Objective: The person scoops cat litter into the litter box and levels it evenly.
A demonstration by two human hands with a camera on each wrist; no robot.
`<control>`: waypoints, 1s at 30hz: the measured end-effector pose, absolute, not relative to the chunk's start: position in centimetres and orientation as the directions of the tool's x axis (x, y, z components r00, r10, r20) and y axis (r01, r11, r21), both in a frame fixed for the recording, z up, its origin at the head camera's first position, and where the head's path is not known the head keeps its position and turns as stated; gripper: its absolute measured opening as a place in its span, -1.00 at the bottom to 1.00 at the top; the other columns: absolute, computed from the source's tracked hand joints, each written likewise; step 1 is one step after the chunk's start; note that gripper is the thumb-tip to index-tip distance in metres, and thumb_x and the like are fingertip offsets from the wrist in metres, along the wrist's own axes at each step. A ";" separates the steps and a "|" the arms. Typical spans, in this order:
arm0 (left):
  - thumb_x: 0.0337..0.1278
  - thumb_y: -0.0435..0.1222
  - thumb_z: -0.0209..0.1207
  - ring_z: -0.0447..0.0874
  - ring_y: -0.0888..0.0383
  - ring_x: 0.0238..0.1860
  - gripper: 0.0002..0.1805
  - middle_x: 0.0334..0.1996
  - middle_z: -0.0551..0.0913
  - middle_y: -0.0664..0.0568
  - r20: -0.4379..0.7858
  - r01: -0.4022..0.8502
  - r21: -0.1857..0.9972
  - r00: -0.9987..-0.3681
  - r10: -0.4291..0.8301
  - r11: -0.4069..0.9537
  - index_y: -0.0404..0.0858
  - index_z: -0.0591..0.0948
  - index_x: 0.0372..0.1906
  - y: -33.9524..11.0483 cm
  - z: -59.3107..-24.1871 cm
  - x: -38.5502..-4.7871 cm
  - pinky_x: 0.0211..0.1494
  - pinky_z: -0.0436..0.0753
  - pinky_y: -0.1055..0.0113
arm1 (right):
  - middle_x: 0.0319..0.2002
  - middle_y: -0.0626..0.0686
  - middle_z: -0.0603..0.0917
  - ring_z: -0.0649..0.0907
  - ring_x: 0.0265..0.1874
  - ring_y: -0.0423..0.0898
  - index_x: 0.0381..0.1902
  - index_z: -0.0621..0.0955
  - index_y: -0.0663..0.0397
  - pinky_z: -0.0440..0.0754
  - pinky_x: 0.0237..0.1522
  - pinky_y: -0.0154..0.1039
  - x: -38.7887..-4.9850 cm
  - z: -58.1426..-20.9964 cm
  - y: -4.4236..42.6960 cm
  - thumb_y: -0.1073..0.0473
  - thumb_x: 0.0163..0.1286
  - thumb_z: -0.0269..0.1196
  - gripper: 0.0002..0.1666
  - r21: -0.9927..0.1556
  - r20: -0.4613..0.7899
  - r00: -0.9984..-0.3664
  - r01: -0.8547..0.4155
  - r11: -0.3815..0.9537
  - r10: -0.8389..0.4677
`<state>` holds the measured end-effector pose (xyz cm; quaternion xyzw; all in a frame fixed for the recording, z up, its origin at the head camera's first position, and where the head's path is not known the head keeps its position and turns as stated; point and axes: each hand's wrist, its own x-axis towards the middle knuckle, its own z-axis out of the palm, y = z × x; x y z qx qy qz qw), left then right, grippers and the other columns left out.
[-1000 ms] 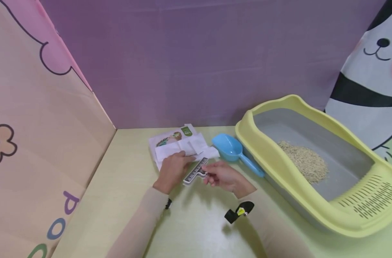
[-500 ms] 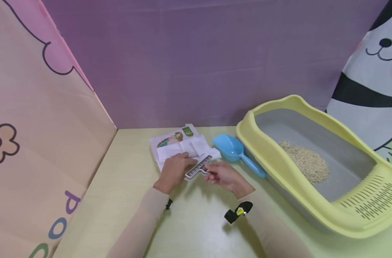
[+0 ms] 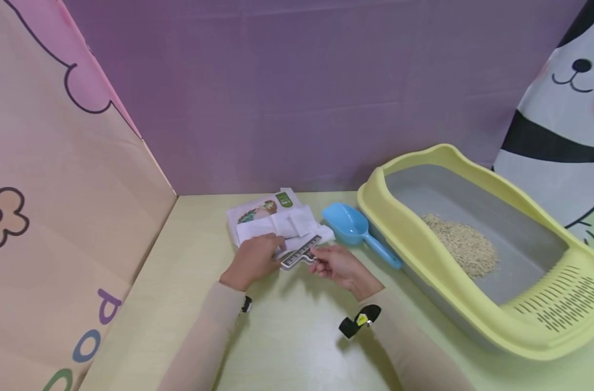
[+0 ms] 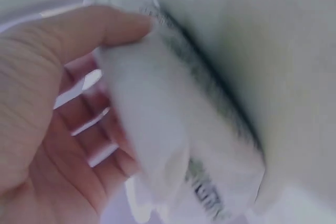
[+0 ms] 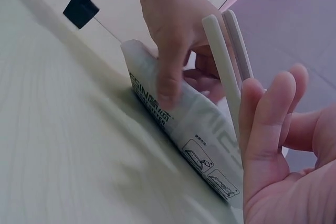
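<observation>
A white litter bag (image 3: 256, 212) with printed pictures lies on the table, its top folded over. My left hand (image 3: 254, 262) grips the bag's near edge. In the left wrist view the thumb of my left hand (image 4: 39, 61) presses the near face of the bag (image 4: 152, 103), and the fingers curl on the far side. My right hand (image 3: 344, 269) pinches a bag clip (image 3: 299, 254) with a piano-key print, close to the left fingers. From the right wrist, the two bars of the clip (image 5: 224, 59) look slightly apart at the tip, beside the bag (image 5: 197, 124) and not around it.
A blue scoop (image 3: 350, 225) lies right of the bag. Beyond it stands a grey litter box with a yellow rim (image 3: 424, 239), holding a heap of pellets (image 3: 460, 247). A purple backdrop (image 3: 267, 108) rises behind the table, and a printed panel (image 3: 72, 163) at the left.
The clip has swung flatter and moved slightly up toward the bag. My left hand has shifted left and down, from lying over the folded top to gripping the near edge.
</observation>
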<state>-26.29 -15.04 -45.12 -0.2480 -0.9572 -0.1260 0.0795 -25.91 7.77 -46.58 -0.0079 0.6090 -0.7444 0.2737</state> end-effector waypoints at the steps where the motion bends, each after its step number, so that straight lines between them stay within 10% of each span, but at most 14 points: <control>1: -0.06 -0.28 0.47 0.57 0.20 -0.42 -0.79 -0.38 0.71 0.10 0.197 0.484 0.195 -0.872 0.449 0.853 -0.12 0.70 -0.26 -15.3 -45.0 -26.2 -0.36 0.61 0.26 | -0.64 -0.10 0.66 0.53 -0.69 -0.38 -0.25 0.57 0.17 0.51 -0.60 -0.54 -25.9 -46.6 7.8 0.23 0.62 -0.01 -0.74 -0.912 -0.318 -0.851 0.394 -0.110 -0.417; 30: -0.20 -0.48 0.35 0.41 0.25 -0.56 -0.70 -0.65 0.52 0.22 0.160 0.560 0.190 -0.828 0.537 0.806 -0.04 0.54 -0.69 -16.4 -44.2 -26.2 -0.45 0.44 0.38 | -0.69 -0.07 0.62 0.62 -0.66 -0.29 -0.21 0.55 0.34 0.62 -0.54 -0.45 -25.3 -48.2 4.8 0.24 0.58 0.10 -0.78 -0.927 -0.338 -0.937 0.348 -0.142 -0.086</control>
